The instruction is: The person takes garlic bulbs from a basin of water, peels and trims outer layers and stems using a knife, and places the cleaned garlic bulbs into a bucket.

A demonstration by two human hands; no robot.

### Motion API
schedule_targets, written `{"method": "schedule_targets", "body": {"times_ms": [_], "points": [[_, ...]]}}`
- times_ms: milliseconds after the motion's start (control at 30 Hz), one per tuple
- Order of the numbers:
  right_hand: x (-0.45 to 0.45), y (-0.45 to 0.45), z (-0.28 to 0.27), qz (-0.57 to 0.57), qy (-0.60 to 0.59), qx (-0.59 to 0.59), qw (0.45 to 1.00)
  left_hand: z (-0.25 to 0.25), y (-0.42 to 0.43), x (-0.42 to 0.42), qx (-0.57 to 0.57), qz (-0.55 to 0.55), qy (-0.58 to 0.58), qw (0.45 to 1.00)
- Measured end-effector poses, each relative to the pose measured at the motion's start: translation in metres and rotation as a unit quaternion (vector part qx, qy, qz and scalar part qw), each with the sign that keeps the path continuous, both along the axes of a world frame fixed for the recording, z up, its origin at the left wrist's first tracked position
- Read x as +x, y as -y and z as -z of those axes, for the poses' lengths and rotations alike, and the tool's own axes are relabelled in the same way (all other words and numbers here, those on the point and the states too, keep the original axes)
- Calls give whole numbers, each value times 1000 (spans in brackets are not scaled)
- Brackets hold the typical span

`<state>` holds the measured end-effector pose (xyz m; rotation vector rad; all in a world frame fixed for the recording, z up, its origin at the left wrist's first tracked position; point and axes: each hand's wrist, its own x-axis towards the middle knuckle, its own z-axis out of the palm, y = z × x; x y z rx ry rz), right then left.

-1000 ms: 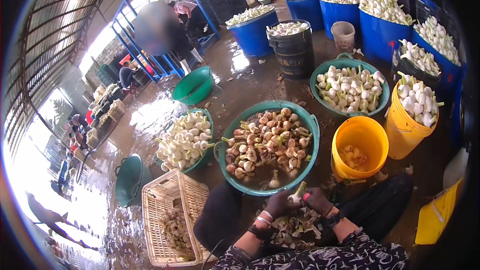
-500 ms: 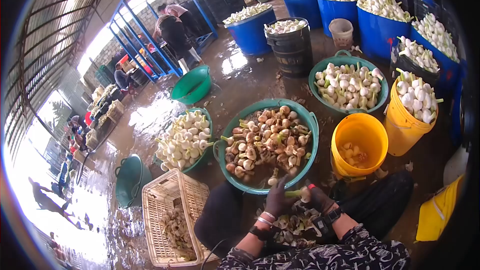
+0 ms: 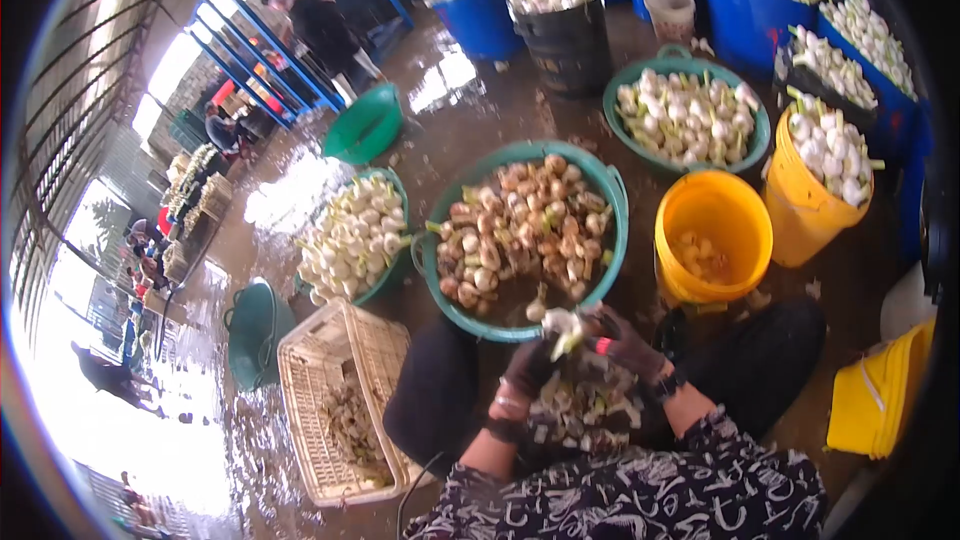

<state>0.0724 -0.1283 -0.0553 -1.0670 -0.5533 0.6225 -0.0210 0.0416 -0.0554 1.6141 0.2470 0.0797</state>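
Observation:
Between my two dark-gloved hands, over the front rim of a green tub, is a whitish garlic bulb (image 3: pixel 566 328) with a greenish stem and loose skin, slightly blurred. My left hand (image 3: pixel 531 364) is closed on it from the left. My right hand (image 3: pixel 626 344), with a red band on a finger, pinches at its right side; the fingertips are partly hidden. The green tub (image 3: pixel 440 292) holds many brown, unpeeled garlic bulbs (image 3: pixel 530 220), one lying apart near its front. Peeled skins (image 3: pixel 585 405) lie in a heap below my hands, between my legs.
A yellow bucket (image 3: pixel 664 265) with some cloves stands right of the tub, beside another full of white bulbs (image 3: pixel 828 155). Left are a tub of white garlic (image 3: pixel 350 240) and a cream crate (image 3: pixel 300 380) with skins. Blue barrels (image 3: pixel 480 20) stand behind on wet floor; people work at far left.
My hands have come closer together, and the bulb has moved left and up, its stem now pointing downward. The view has tilted down, so the tubs sit higher in it.

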Motion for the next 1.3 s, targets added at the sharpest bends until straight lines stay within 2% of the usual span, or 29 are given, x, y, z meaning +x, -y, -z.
{"method": "schedule_targets", "body": {"times_ms": [33, 67, 133, 200, 233, 267, 300, 400, 433, 467, 567, 600, 633, 667, 700, 733, 767, 800, 833, 900, 933, 967, 1000, 1067, 1100, 1133, 1200, 1267, 1300], "points": [[-2, 2, -11, 73, 250, -98, 961, -9, 0, 0, -43, -5, -30, 999], [1, 3, -22, 129, 481, -191, 846, -24, 3, 4, -302, -41, -95, 948], [-2, -1, -14, 122, 487, -182, 845, -18, -3, 7, -114, -12, -79, 990], [-2, -4, 12, 144, 363, -196, 899, -22, 2, 4, -147, -87, -139, 976], [1, -1, 28, 142, 352, -204, 902, -28, 5, 1, -163, -84, -120, 976], [7, 2, 40, 107, 47, -162, 980, -35, 5, 0, -175, -80, -96, 977], [11, 5, 51, 64, -260, -100, 958, -40, 6, -3, -157, -59, -119, 979], [15, 9, 53, 97, -347, -55, 931, -42, 4, -19, -228, 59, -65, 970], [17, 9, 57, 112, -411, -4, 905, -57, 11, -22, -225, 61, -27, 972], [20, 11, 64, 115, -412, -5, 904, -70, 12, -28, -288, 67, -16, 955], [27, 16, 59, -6, -520, 169, 837, -74, 2, -39, -317, 57, 55, 945], [25, 19, 52, -5, -521, 169, 836, -57, -6, -38, -408, 118, 167, 890], [25, 22, 45, 1, -489, 148, 860, -60, -12, -42, -409, 121, 166, 889], [23, 24, 44, 6, -456, 127, 881, -67, -19, -50, -403, 71, 111, 906], [21, 24, 54, 44, -186, 15, 981, -73, -22, -57, -393, 19, 56, 918], [19, 23, 65, 144, 73, -128, 979, -93, -18, -50, -274, 78, -22, 958], [20, 21, 65, 89, -125, -33, 988, -88, -20, -34, -122, 158, -92, 976], [22, 20, 68, 47, -203, 2, 978, -76, -21, -20, 34, 232, -159, 959], [25, 18, 73, 10, -285, 33, 958, -54, -23, -17, 177, 220, -189, 941], [27, 16, 77, -29, -432, 86, 897, -43, -25, 9, 364, 113, -238, 893], [27, 17, 75, -36, -494, 115, 861, -30, -31, 23, 365, 114, -237, 893], [28, 19, 73, -25, -441, 27, 897, -11, -39, 37, 401, 13, -233, 886], [26, 22, 67, -22, -439, 25, 898, 10, -46, 47, 431, -87, -227, 869], [22, 22, 51, 54, -299, -155, 940, 56, -66, 70, 437, -76, -231, 866], [22, 13, 51, 96, -334, -179, 920, 72, -74, 86, 447, -64, -238, 860], [24, 18, 44, 73, -315, -199, 925, 84, -77, 97, 447, -54, -228, 863], [25, 14, 36, 109, -274, -223, 929, 100, -78, 105, 444, 44, -311, 839], [28, 7, 50, 150, -242, -221, 933, 99, -75, 108, 429, 30, -291, 854], [27, 6, 55, 177, -141, -244, 943, 98, -72, 106, 410, 6, -285, 867]]}}
